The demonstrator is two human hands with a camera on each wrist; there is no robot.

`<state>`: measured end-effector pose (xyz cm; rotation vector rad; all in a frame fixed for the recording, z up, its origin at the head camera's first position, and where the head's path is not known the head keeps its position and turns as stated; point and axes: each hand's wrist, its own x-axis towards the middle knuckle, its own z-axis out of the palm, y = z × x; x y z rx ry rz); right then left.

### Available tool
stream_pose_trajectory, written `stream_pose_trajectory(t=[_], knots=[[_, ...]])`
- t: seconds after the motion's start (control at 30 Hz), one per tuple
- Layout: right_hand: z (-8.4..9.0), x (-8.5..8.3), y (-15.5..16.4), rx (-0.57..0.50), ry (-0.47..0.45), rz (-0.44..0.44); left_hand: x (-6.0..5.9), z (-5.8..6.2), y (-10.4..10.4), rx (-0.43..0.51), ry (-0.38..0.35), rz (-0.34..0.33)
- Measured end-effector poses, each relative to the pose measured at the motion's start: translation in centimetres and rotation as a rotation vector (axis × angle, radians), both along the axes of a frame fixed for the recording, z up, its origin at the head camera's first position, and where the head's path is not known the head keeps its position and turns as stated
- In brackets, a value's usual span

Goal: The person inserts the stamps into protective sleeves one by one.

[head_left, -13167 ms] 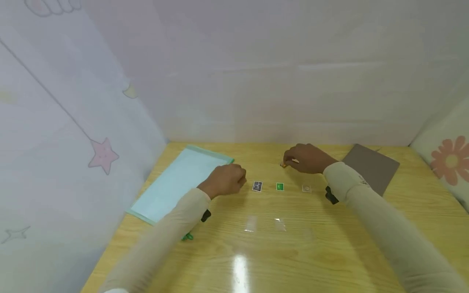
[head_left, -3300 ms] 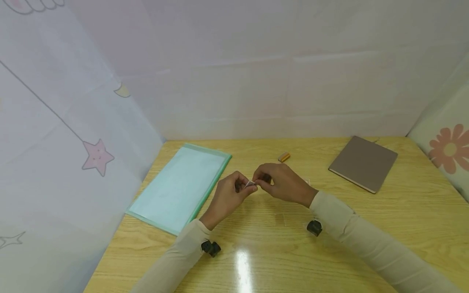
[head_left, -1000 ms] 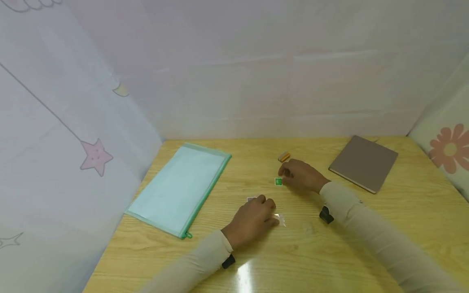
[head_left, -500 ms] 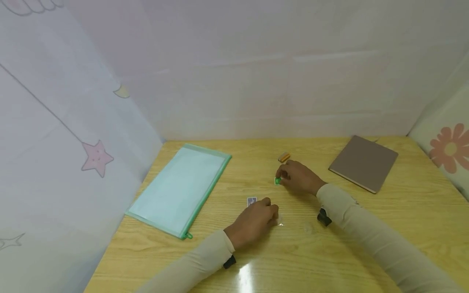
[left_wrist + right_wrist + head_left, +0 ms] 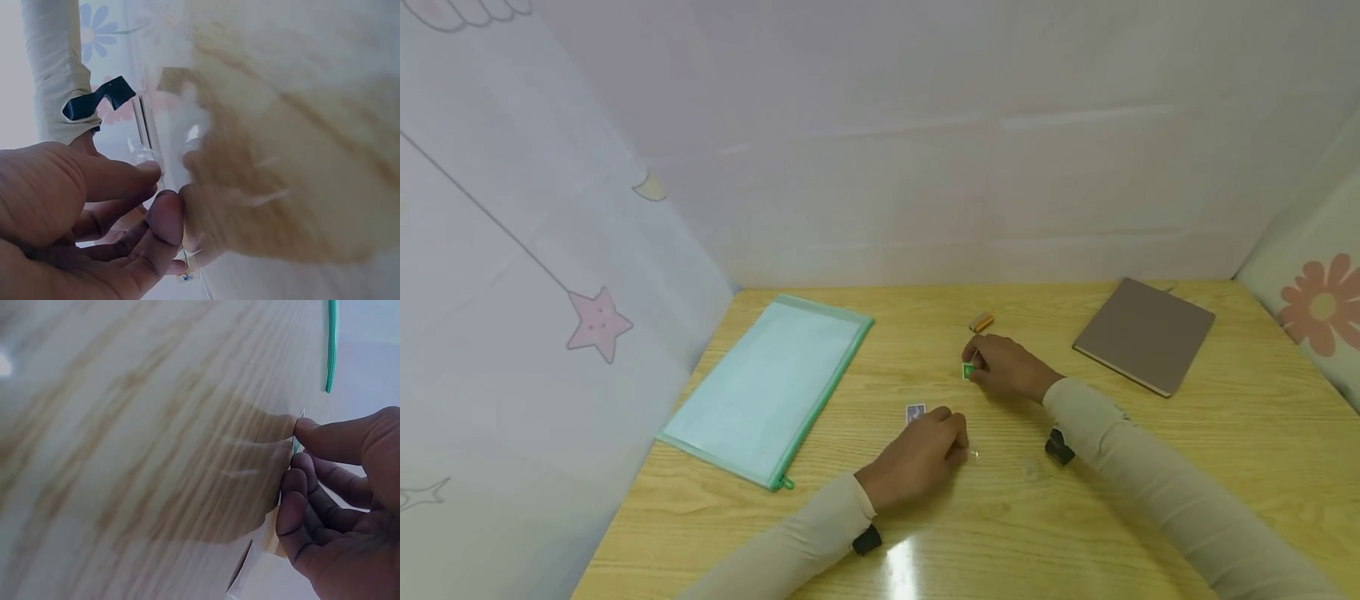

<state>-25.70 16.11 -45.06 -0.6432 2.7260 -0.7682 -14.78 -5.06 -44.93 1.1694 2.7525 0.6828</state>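
1. Nearest the camera, the left hand (image 5: 921,457) sits low on the wooden table (image 5: 1150,467), fingers curled. In the left wrist view its thumb and forefinger pinch a clear plastic sleeve (image 5: 150,156) at the edge.
2. That sleeve is see-through and hard to read: only a glint shows by the knuckles from the head view, and the wrist view is blurred, so its long axis cannot be told.
3. Just beyond the left fingertips lies a small grey picture card (image 5: 915,413), flat on the wood, face up, its longer side running roughly away from the person. The print is too small to make out.
4. A little farther and to the right, the right hand (image 5: 1006,367) is down on the table, fingers clamped on a small green card (image 5: 967,371).
5. The right wrist view shows the green card edge-on, a thin green sliver between thumb and fingertips (image 5: 300,440), tilted up off the wood. Most of it is hidden by the fingers.
6. Beyond the right hand, a small orange piece (image 5: 981,322) lies by itself, angled across the grain.
7. Far left, a pale green zip pouch (image 5: 767,383) lies flat, its long side angled towards the back wall.
8. Far right, a brown notebook (image 5: 1142,333) lies closed near the corner.
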Motion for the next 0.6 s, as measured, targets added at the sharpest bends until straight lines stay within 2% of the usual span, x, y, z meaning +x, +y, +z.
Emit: stream_pose_trajectory(t=[0.3, 0.6], knots=[[-0.10, -0.01, -0.12, 0.008, 0.002, 0.001, -0.13, 0.25, 0.01, 0.077, -0.050, 0.051], [-0.16, -0.15, 0.29, -0.083, -0.055, -0.016, -0.77, 0.36, -0.66, 0.210, -0.119, 0.080]])
